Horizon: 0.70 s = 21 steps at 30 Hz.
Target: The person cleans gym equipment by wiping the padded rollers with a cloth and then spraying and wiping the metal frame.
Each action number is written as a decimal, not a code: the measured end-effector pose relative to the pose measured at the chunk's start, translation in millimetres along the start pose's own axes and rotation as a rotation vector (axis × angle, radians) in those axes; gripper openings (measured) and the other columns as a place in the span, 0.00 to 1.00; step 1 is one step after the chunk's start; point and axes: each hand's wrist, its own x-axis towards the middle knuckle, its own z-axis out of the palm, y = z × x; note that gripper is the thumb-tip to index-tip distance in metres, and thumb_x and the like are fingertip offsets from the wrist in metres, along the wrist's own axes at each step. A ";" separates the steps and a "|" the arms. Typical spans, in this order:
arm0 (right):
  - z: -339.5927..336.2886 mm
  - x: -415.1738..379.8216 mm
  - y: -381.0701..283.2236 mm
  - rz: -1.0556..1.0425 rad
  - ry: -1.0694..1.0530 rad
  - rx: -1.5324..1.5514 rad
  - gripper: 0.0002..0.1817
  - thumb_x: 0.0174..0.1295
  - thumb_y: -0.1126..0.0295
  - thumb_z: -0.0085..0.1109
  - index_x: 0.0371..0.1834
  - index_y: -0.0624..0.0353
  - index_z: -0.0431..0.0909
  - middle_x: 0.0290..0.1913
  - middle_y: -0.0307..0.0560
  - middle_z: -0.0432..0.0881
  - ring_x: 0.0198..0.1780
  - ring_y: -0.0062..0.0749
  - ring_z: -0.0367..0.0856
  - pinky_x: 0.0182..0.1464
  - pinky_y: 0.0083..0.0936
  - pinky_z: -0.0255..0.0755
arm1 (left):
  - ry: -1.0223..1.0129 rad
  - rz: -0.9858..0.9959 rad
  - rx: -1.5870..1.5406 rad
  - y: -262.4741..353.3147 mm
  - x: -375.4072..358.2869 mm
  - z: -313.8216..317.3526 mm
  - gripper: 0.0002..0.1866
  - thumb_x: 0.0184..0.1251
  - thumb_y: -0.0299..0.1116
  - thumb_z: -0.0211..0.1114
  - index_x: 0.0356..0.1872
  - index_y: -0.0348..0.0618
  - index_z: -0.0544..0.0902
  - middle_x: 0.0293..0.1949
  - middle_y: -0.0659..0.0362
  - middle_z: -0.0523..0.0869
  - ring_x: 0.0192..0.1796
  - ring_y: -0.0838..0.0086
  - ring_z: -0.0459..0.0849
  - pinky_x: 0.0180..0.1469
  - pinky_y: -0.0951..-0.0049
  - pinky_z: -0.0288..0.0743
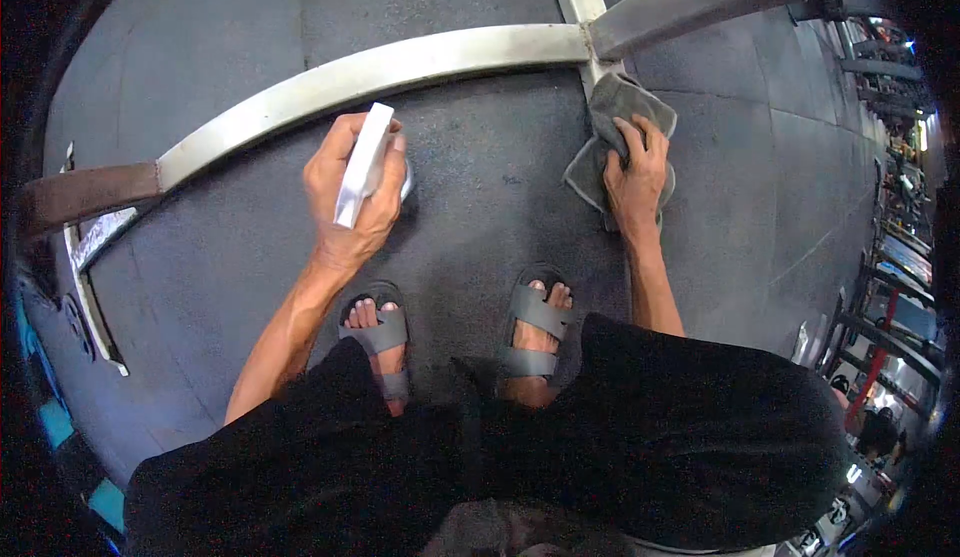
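Observation:
My left hand (pixel 352 182) is wrapped round a spray bottle (pixel 366 162), seen from above, so mostly its long white head shows. Most of the bottle's body is hidden below the hand. At the right, my right hand (pixel 638 172) presses a folded grey cloth (pixel 632 105) against the pale metal frame, near the joint of its beams. Part of the cloth hangs down beside the bar. A long pale metal beam (pixel 400 65) runs across in front of both hands, apart from the left one.
Dark rubber floor tiles (pixel 470 177) lie under the frame. A thick grey post (pixel 690 7) slants up from the joint. My sandalled feet (pixel 540 329) stand behind the beam. Another metal stand (pixel 95 302) is at the left, and racks of equipment (pixel 890 307) line the right edge.

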 end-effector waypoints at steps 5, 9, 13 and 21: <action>11.4 -5.6 4.6 -0.002 0.018 -0.112 0.27 0.46 0.77 0.64 0.54 0.50 0.80 0.56 0.48 0.77 0.60 0.48 0.73 0.61 0.42 0.67 | -0.121 -0.123 0.047 19.4 17.1 -25.2 0.12 0.65 0.38 0.71 0.32 0.37 0.85 0.19 0.60 0.83 0.23 0.80 0.80 0.25 0.77 0.72; 18.2 -12.1 8.5 -0.034 0.079 -0.120 0.28 0.45 0.77 0.64 0.54 0.50 0.80 0.56 0.47 0.78 0.60 0.48 0.74 0.61 0.42 0.67 | -0.241 -0.145 0.229 33.5 35.7 -31.1 0.20 0.57 0.46 0.74 0.26 0.34 0.85 0.17 0.57 0.82 0.22 0.78 0.79 0.26 0.70 0.72; 19.6 -12.3 9.3 -0.048 0.115 -0.099 0.28 0.44 0.76 0.64 0.54 0.49 0.80 0.56 0.45 0.78 0.60 0.47 0.74 0.60 0.42 0.68 | -0.288 -0.067 0.348 34.3 52.4 -21.0 0.21 0.58 0.47 0.73 0.25 0.36 0.84 0.16 0.58 0.79 0.21 0.77 0.77 0.26 0.70 0.69; 22.2 -13.8 11.4 -0.037 0.141 -0.096 0.28 0.43 0.76 0.63 0.53 0.48 0.81 0.56 0.44 0.79 0.60 0.46 0.75 0.59 0.42 0.69 | -0.180 0.210 0.428 0.8 63.5 2.0 0.20 0.57 0.45 0.71 0.24 0.34 0.82 0.16 0.53 0.78 0.21 0.72 0.76 0.27 0.66 0.69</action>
